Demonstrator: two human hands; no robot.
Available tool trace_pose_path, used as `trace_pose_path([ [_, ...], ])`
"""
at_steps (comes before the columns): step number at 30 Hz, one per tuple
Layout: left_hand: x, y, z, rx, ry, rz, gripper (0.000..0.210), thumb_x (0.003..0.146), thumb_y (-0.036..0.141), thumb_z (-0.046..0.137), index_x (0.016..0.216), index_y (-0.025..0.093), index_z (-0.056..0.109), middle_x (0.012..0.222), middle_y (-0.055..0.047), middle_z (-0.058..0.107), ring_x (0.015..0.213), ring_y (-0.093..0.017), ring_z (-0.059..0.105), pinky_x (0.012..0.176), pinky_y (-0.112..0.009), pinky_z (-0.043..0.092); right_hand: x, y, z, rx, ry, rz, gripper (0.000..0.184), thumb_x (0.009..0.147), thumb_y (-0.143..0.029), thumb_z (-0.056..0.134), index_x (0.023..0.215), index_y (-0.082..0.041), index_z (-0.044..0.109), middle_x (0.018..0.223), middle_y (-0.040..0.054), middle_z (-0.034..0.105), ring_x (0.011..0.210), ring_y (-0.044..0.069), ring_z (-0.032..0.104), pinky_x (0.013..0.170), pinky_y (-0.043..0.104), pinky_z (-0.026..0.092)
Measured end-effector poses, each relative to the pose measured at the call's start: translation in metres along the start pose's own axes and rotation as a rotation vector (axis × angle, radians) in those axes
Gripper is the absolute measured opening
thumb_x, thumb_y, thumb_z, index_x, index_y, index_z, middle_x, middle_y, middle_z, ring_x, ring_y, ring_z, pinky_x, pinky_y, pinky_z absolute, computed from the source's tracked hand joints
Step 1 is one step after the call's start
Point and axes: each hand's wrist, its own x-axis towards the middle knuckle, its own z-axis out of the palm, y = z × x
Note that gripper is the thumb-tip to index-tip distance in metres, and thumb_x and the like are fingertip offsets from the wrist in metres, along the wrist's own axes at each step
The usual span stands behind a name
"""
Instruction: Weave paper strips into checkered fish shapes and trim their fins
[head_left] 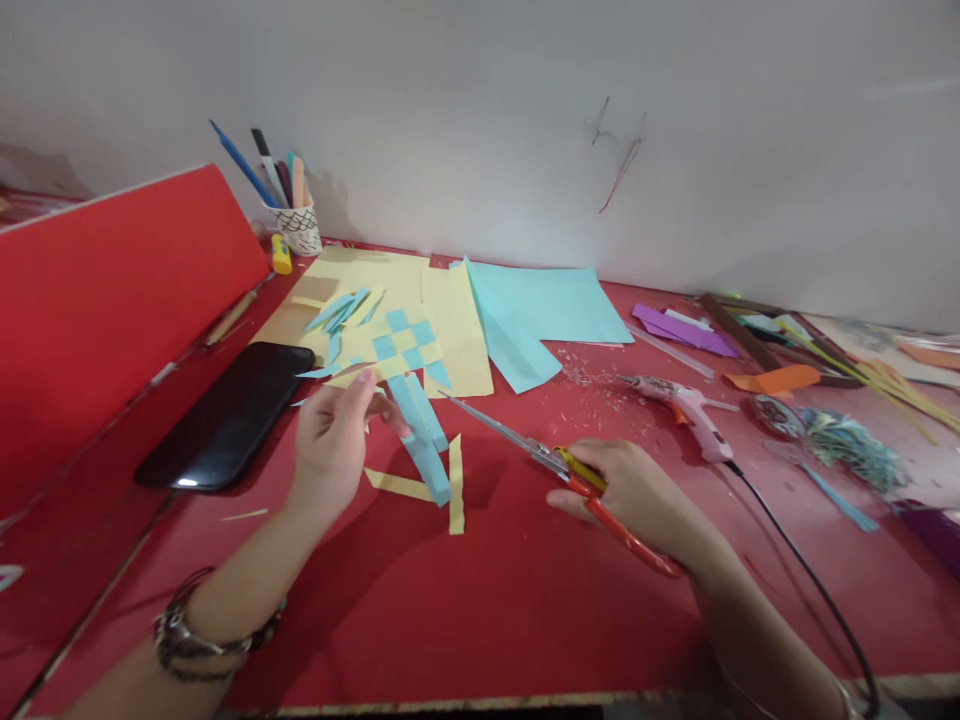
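Dim-ish lt, soft shadows, sm. glare on phone (229, 418), edges warped.

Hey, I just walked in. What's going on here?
Someone is working with paper at a red table. The left hand pinches a checkered weave of blue and yellow strips; the right hand holds scissors pointing toward it. Behind lie a yellow sheet and a blue sheet, and a pink glue gun rests off to the right.
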Motion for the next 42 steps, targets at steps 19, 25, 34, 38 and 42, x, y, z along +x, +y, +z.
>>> trace_pose_path([
  [19, -0.002, 0.004, 0.010, -0.298, 0.026, -0.148, 0.015, 0.061, 0.035, 0.068, 0.066, 0.021, 0.065, 0.068, 0.002, 0.061, 0.060, -0.009, 0.052, 0.055, -0.021, 0.043, -0.002, -0.003, -0.003, 0.072, -0.042, -0.027, 0.036, 0.068, -0.052, 0.055, 0.067, -0.019, 0.041, 0.066, -0.0013, 0.049, 0.055, 0.011, 0.042, 0.051, 0.022, 0.027],
  [25, -0.002, 0.002, 0.008, -0.302, -0.042, -0.157, 0.021, 0.065, 0.040, 0.064, 0.076, 0.021, 0.064, 0.079, -0.001, 0.064, 0.067, -0.013, 0.056, 0.065, -0.027, 0.044, -0.001, -0.004, -0.005, 0.046, -0.070, 0.000, 0.037, 0.064, -0.047, 0.061, 0.063, -0.019, 0.037, 0.061, -0.0036, 0.045, 0.052, 0.010, 0.038, 0.049, 0.021, 0.024],
  [34, -0.006, 0.000, 0.010, -0.284, -0.087, -0.178, 0.022, 0.068, 0.041, 0.061, 0.076, 0.021, 0.064, 0.086, -0.002, 0.065, 0.074, -0.013, 0.056, 0.065, -0.027, 0.046, 0.000, -0.006, -0.004, 0.049, -0.077, -0.005, 0.039, 0.063, -0.048, 0.061, 0.061, -0.020, 0.035, 0.060, -0.0043, 0.044, 0.052, 0.009, 0.035, 0.049, 0.021, 0.024],
  [38, -0.007, -0.001, 0.012, -0.288, -0.115, -0.213, 0.021, 0.068, 0.040, 0.061, 0.080, 0.022, 0.063, 0.088, -0.003, 0.065, 0.076, -0.015, 0.056, 0.068, -0.030, 0.047, -0.001, -0.006, -0.006, 0.067, -0.088, 0.000, 0.038, 0.063, -0.047, 0.062, 0.063, -0.020, 0.036, 0.060, -0.0045, 0.044, 0.053, 0.010, 0.037, 0.049, 0.021, 0.024],
  [42, -0.004, 0.002, 0.010, -0.289, -0.105, -0.142, 0.020, 0.070, 0.043, 0.059, 0.073, 0.023, 0.063, 0.084, -0.001, 0.065, 0.082, -0.016, 0.058, 0.068, -0.030, 0.048, -0.002, -0.004, -0.007, 0.059, -0.080, 0.001, 0.036, 0.065, -0.047, 0.060, 0.063, -0.020, 0.036, 0.062, -0.0038, 0.045, 0.053, 0.010, 0.038, 0.050, 0.021, 0.025],
])
